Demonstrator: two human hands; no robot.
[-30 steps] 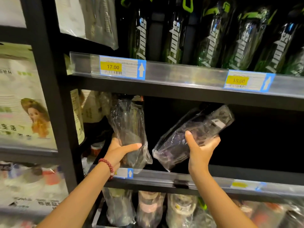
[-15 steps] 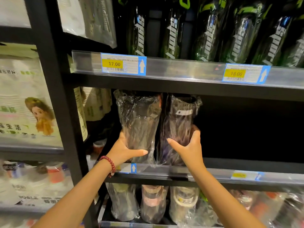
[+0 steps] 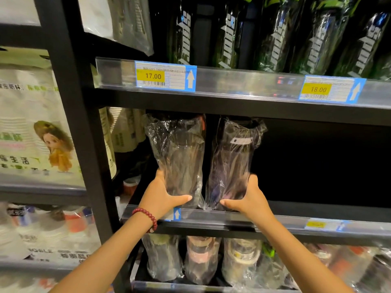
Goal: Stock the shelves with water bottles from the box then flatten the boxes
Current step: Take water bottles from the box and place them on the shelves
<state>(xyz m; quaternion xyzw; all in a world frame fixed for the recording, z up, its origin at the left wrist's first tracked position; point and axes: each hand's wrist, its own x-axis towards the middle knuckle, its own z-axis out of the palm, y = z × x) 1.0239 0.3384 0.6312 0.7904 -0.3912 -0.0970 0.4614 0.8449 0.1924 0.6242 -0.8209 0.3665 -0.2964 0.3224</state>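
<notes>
Two dark water bottles in clear plastic bags stand upright side by side on the middle shelf. My left hand grips the base of the left bottle, thumb across its front. My right hand grips the base of the right bottle the same way. A red bead bracelet circles my left wrist. The box is out of sight.
Dark space fills the middle shelf to the right of the two bottles. Green-capped bottles line the upper shelf above price tags. Bagged bottles fill the lower shelf. A black upright post and printed packs stand at the left.
The right bottle, tilted a second ago, now stands upright beside the left one. My right hand has shifted to the bottle's right side, and both hands sit lower at the bases.
</notes>
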